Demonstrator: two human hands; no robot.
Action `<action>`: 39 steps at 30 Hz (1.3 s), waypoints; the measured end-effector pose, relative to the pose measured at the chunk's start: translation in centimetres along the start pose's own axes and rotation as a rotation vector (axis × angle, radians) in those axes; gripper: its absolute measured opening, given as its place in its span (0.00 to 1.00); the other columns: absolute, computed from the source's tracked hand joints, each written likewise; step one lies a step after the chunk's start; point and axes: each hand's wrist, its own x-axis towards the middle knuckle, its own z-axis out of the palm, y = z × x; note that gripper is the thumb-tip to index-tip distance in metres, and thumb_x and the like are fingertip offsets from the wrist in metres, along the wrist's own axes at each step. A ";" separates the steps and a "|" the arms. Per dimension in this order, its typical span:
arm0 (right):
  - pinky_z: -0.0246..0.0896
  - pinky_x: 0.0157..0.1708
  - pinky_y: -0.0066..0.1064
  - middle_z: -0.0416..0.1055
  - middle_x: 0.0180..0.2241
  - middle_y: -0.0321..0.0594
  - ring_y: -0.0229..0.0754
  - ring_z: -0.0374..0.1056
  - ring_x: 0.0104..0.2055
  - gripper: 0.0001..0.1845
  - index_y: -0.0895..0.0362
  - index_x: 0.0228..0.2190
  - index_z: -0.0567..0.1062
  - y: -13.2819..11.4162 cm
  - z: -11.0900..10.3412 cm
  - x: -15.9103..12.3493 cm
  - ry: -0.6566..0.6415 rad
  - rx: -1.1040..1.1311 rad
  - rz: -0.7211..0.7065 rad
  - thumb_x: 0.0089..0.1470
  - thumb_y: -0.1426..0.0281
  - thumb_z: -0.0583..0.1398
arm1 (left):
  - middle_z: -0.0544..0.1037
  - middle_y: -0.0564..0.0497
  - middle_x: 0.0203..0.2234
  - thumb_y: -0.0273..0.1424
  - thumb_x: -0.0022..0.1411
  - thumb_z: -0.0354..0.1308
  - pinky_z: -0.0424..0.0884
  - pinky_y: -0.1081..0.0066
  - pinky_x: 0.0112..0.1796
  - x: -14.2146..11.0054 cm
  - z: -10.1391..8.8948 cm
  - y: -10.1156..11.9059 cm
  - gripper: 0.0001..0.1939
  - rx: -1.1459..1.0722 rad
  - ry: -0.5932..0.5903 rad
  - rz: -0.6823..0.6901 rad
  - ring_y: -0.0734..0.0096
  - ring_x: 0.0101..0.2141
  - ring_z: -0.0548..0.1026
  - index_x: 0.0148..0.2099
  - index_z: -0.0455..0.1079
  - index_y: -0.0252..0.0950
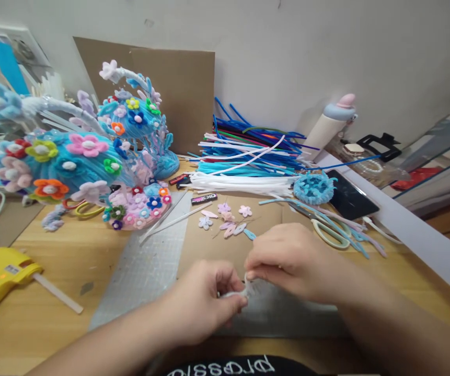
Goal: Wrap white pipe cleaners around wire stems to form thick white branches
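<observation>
My left hand (211,300) is closed in a pinch on a pale, fuzzy pipe cleaner (249,287), just above the grey cutting mat (130,282). From the right, my right hand (287,256) pinches the upper end of the same piece. Fingers cover most of it, so its full shape is hidden. Beyond my hands, several small flowers and petals in pink, lilac and pale blue, among them a pink flower (245,211), lie on a sheet of brown cardboard (197,250). A blue petal (250,234) lies close to my right hand.
Decorated pipe-cleaner flower lamps (68,167) stand at left, above a yellow glue gun (13,271). Bundled pipe cleaners (244,183) lie at the back. Scissors (330,235), a blue fuzzy ring (314,188) and a phone (348,196) are at right.
</observation>
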 end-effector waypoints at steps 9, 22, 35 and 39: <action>0.56 0.26 0.25 0.68 0.21 0.34 0.35 0.62 0.26 0.10 0.61 0.22 0.73 3.2 1.3 1.4 -0.126 0.477 0.361 0.49 0.67 0.62 | 0.72 0.55 0.18 0.28 0.47 0.62 0.61 0.84 0.16 -1.8 0.2 1.6 0.07 -0.322 -0.292 -0.110 0.83 0.17 0.68 0.28 0.66 0.33; 0.61 0.33 0.25 0.72 0.32 0.40 0.34 0.68 0.32 0.20 0.61 0.44 0.72 1.9 3.4 1.3 -0.317 1.601 0.187 0.49 0.67 0.66 | 0.75 0.51 0.17 0.28 0.48 0.64 0.60 0.86 0.10 0.0 -0.9 0.3 0.07 -0.785 -0.502 -0.064 0.81 0.11 0.69 0.26 0.69 0.29; 0.65 0.35 0.28 0.73 0.32 0.42 0.37 0.70 0.36 0.13 0.61 0.34 0.73 1.4 2.9 1.2 -0.329 1.498 0.126 0.46 0.69 0.67 | 0.73 0.53 0.14 0.28 0.48 0.61 0.56 0.84 0.10 0.1 -0.4 0.2 0.07 -0.682 -0.537 -0.142 0.83 0.11 0.67 0.22 0.73 0.30; 0.65 0.34 0.29 0.73 0.28 0.41 0.36 0.69 0.31 0.08 0.62 0.27 0.75 1.5 3.0 1.4 -0.221 1.297 0.090 0.47 0.70 0.66 | 0.73 0.52 0.14 0.28 0.49 0.61 0.56 0.83 0.11 0.1 -0.2 0.0 0.08 -0.655 -0.539 -0.158 0.82 0.11 0.66 0.21 0.72 0.30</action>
